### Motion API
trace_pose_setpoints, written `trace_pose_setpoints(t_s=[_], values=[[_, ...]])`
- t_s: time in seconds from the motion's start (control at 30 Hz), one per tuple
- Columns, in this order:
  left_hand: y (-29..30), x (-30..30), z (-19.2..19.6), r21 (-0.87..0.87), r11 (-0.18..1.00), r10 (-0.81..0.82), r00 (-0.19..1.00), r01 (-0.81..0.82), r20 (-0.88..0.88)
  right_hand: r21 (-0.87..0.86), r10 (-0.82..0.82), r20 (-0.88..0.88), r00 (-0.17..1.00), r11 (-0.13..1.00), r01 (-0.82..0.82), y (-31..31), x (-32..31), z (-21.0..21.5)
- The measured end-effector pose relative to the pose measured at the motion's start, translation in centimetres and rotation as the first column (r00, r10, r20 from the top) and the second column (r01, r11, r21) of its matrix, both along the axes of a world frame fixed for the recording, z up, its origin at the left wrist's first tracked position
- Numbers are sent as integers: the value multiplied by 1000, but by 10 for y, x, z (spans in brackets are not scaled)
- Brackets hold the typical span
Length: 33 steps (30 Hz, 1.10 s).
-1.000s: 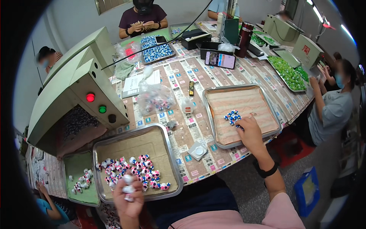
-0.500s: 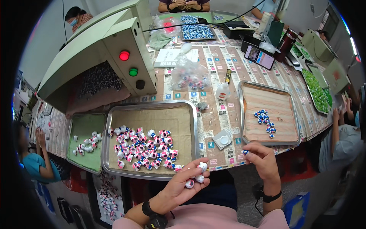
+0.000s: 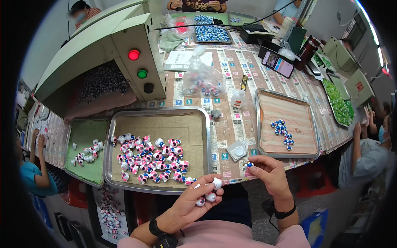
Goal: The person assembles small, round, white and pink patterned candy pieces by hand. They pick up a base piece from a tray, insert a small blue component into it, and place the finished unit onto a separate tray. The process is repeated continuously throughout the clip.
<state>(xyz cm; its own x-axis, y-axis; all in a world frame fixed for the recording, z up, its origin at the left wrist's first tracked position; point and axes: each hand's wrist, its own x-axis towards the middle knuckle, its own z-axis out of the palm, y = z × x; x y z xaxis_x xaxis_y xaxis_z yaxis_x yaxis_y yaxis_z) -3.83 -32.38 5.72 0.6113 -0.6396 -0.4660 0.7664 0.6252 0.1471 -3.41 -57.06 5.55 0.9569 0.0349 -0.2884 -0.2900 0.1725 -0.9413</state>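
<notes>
While left hand (image 3: 194,202) cups small pink-white figurines (image 3: 209,193), right hand (image 3: 266,173) at 3 o'clock pinches blue-white figurine (image 3: 249,165); likely light, hard, slippery — grip body sides.

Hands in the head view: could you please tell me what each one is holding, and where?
Left hand: several small white-and-pink figures, cupped in palm and fingers. Right hand: one small blue-and-white piece, pinched at its fingertips.

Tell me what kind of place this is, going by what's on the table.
Most likely a small toy assembly or sorting workshop. Metal trays hold many tiny pink-and-white figures, a boxy green machine with signal lights stands on the long table, and other people work around it.
</notes>
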Motion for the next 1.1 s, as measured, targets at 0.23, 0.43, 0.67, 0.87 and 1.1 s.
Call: trace_pose_setpoints(t_s=[0.23, 0.43, 0.67, 0.87, 1.1], values=[[6, -4, -2, 23, 1000, -21, 997, 19, 69, -546, 80, 357, 931, 827, 138, 8, 14, -5], [14, -5, -13, -61, 997, -33, 994, 40, 108, -733, 202, 468, 860, 633, 250, 22, 33, -5], [12, -4, -7, -21, 999, -30, 993, 33, 113, -825, 299, 432, 851, 511, 240, 20, 41, -15], [11, 0, -11, 14, 999, -50, 992, 48, 116, -760, 250, 475, 844, 600, 250, 24, 34, -5], [6, 1, -10, 104, 994, -46, 989, 31, 141, -442, 144, 384, 912, 896, 45, 38, -1, 20]])
